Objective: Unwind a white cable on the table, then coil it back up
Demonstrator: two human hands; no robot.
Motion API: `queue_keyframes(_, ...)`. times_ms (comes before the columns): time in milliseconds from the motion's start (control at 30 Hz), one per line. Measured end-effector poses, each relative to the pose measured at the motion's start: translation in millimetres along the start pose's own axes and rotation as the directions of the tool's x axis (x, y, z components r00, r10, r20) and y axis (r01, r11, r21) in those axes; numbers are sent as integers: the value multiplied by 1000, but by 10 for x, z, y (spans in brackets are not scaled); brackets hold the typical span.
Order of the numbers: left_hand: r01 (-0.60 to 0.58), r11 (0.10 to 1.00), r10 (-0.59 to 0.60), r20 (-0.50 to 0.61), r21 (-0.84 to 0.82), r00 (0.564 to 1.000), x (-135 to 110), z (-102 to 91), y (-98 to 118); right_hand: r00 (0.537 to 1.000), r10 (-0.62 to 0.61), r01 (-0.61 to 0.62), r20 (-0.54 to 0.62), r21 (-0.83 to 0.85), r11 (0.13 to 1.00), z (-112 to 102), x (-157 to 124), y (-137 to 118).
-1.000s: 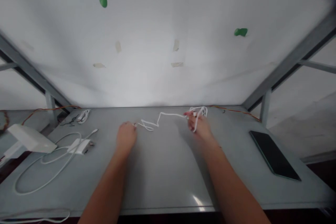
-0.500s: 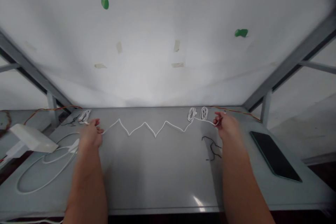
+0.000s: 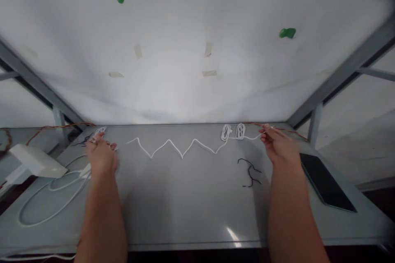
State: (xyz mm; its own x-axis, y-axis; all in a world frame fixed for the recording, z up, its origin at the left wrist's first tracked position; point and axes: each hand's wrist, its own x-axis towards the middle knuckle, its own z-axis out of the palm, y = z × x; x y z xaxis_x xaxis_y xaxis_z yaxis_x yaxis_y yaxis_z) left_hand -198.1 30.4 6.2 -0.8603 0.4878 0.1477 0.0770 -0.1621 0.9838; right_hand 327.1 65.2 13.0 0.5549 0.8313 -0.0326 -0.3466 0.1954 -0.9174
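Near edge of the grey worktop (image 3: 191,213) unchanged. Black twist tie (image 3: 249,171) lies bare mid-right, same spot as half a second ago. Left hand (image 3: 101,157) has slid further left and back, grip pinching one end of the white cable (image 3: 182,151). Right hand (image 3: 279,147) has moved right and back, grip pinching the other end. The cable zigzags across the far worktop, stretched wider than before, two small coils near the right hand.
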Motion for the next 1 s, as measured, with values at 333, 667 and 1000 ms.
queue_keyframes(333, 143, 967, -139, 31, -211, 990, -21, -41, -15, 997, 82, -82, 14, 79, 993, 2, 74, 90)
queue_keyframes(667, 274, 919, -267, 64, -284, 962, -46, -32, -23, 965, -182, 179, 190, 29, 983, 232, -129, 133)
queue_keyframes(1000, 228, 967, -234, -42, -112, 971, -33, -56, -52, 977, -133, 174, 166, -261, 949, 151, 0, 238)
